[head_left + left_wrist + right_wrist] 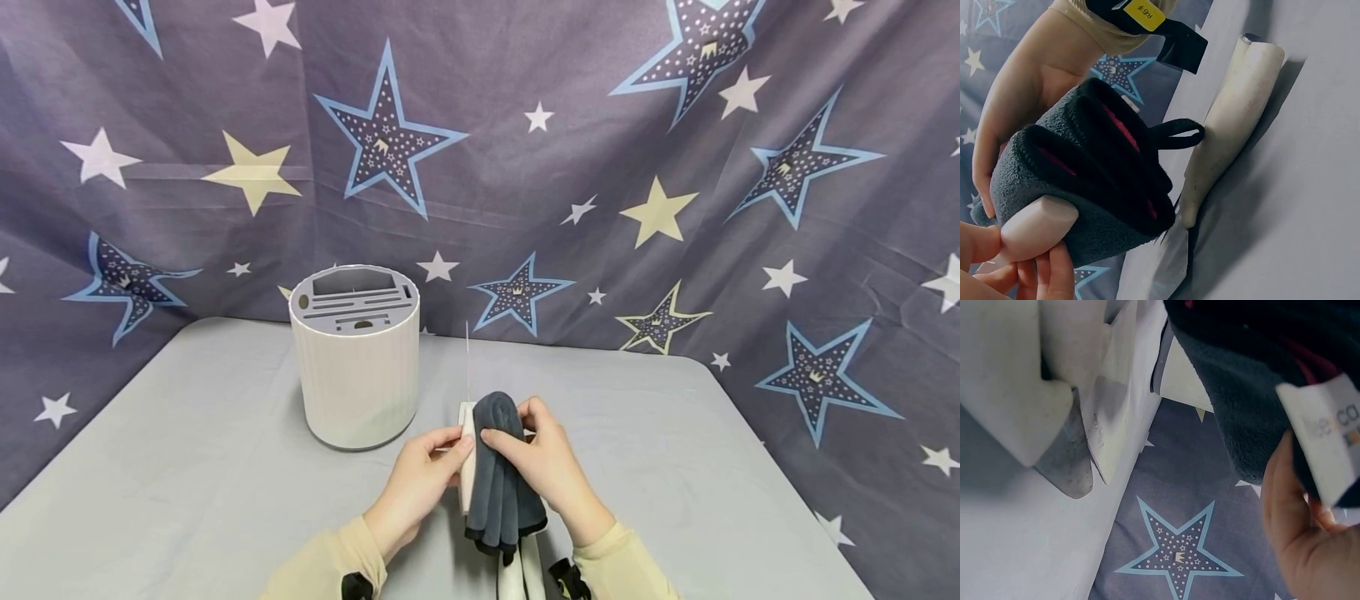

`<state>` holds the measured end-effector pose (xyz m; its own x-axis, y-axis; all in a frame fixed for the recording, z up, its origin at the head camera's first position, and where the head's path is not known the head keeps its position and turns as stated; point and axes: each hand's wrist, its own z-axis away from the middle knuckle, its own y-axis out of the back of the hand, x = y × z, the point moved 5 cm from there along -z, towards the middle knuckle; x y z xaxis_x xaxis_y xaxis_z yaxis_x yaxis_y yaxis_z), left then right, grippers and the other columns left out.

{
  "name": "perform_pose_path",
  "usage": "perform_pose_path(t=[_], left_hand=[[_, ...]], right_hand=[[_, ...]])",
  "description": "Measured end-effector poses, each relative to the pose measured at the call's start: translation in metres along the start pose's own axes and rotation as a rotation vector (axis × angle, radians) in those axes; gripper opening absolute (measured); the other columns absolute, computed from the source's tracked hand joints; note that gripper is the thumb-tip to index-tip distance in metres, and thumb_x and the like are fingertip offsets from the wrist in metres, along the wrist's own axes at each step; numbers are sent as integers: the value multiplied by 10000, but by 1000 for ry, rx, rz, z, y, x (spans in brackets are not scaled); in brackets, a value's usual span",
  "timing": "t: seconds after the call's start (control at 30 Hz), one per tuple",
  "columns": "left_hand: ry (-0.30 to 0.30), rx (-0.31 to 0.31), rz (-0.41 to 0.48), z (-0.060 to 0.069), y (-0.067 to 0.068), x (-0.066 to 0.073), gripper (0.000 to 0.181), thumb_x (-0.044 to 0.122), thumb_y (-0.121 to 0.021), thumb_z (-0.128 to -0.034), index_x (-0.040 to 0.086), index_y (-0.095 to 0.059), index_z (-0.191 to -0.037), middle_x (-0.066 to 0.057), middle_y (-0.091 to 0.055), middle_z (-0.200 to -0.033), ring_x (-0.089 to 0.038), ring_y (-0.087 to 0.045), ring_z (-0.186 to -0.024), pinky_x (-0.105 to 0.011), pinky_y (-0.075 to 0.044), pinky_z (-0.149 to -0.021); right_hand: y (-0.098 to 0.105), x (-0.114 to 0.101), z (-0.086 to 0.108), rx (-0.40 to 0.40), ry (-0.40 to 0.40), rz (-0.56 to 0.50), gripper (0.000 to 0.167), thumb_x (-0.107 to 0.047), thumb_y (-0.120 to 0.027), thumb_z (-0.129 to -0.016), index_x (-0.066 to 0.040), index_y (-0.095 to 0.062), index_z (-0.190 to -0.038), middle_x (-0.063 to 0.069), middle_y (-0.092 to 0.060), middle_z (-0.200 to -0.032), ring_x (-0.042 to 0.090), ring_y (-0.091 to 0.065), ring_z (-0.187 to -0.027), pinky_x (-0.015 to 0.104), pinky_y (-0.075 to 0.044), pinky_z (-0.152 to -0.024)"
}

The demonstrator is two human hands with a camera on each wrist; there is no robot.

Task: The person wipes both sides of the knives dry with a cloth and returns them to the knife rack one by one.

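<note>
My left hand (pixel 420 479) pinches the white handle (pixel 467 475) of a knife between thumb and fingers. The knife's thin blade (pixel 468 362) points away from me, seen nearly edge-on. A folded dark grey cloth (pixel 498 479) with black edging is gripped by my right hand (pixel 551 462), thumb on top. It lies against the right side of the knife handle. In the left wrist view, the handle's butt end (pixel 1038 228) sticks out beside the cloth. A white tag (pixel 1329 434) and a hanging loop (pixel 1179 132) show on the cloth.
White-handled knives (pixel 521 575) lie on the grey table (pixel 637 500) below the cloth; a metal blade (pixel 1072 456) shows in the right wrist view. A round white knife block (pixel 356 375) with a slotted top stands left of my hands. A star-patterned curtain (pixel 525 208) hangs behind.
</note>
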<state>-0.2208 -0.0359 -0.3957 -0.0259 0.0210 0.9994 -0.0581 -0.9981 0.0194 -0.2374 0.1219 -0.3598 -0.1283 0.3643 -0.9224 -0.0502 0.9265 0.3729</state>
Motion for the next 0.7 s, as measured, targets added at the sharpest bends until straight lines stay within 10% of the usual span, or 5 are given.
perform_pose_path(t=[0.7], left_hand=[[-5,-13,18,1,-1,1,418,170,-604,-986,-129,-576,-1276,-209,-684,-1099,-147,-655,-840,-339,-583,-731]], right_hand=[[-1,0,1,5,-5,-40,294,-189,-748,-843,-45,-512,-941,93,-655,-929,138,-625,-602,295,-525,-531]])
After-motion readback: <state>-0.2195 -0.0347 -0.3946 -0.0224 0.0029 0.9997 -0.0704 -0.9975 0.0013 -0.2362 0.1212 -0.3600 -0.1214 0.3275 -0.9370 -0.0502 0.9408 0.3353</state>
